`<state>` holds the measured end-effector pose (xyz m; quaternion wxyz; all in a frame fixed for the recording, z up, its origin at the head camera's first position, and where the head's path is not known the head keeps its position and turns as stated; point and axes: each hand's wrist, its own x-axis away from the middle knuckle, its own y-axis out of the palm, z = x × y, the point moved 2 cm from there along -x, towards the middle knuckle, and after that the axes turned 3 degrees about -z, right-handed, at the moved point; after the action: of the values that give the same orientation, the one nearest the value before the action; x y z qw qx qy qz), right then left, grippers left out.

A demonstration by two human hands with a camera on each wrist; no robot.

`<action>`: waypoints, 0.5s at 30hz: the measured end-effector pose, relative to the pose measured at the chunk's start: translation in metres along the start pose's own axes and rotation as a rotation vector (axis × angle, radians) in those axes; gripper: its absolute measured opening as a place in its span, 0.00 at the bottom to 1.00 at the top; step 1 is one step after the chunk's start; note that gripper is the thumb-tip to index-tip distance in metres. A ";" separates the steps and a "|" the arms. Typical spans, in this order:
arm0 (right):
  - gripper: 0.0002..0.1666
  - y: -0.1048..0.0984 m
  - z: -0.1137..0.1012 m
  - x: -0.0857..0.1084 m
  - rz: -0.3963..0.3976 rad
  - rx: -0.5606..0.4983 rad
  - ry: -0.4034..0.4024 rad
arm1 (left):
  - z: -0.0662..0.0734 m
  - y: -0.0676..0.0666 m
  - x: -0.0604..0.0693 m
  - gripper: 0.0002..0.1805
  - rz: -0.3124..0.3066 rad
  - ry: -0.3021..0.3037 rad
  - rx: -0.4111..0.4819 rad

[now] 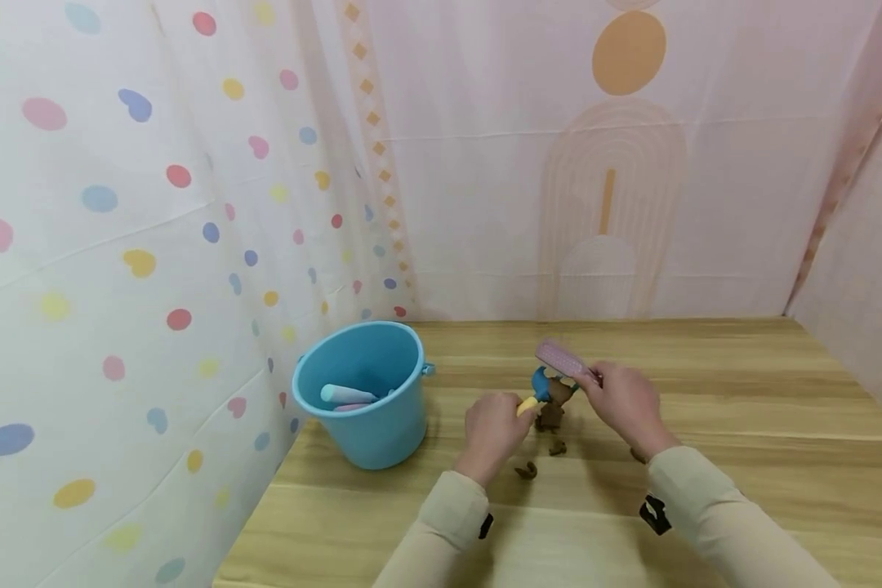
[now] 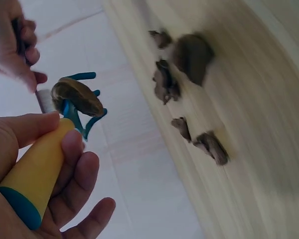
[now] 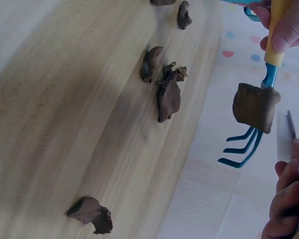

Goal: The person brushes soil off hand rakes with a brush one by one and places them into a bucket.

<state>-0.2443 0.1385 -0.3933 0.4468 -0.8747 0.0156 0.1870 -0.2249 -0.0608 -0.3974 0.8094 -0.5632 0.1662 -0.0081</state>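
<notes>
My left hand (image 1: 494,429) grips the yellow handle of a small hand rake (image 2: 42,167) with curved blue tines. A brown clay-like lump (image 3: 255,108) is stuck on the rake's metal part near the tines. In the head view my right hand (image 1: 623,404) holds a pinkish-purple brush (image 1: 561,358) by its handle, just above and beside the rake head. The wrist views show only part of the brush, with pale bristles near the lump. Whether the bristles touch the lump I cannot tell. Below lie several brown clumps (image 3: 169,99) on the wooden table.
A light blue bucket (image 1: 407,416) stands left of my hands, holding a pale blue cylindrical piece (image 1: 347,394) and something pink. The wooden table (image 1: 764,392) ends at a patterned curtain (image 1: 470,229). Another brown piece (image 3: 91,215) lies apart from the others.
</notes>
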 end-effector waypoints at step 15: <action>0.21 0.015 -0.007 0.016 0.086 0.265 -0.146 | 0.010 0.005 0.010 0.22 0.052 -0.067 -0.024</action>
<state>-0.2296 0.1265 -0.4066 0.5497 -0.7909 0.0449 0.2652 -0.2134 -0.0522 -0.4021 0.8076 -0.5683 0.1537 0.0340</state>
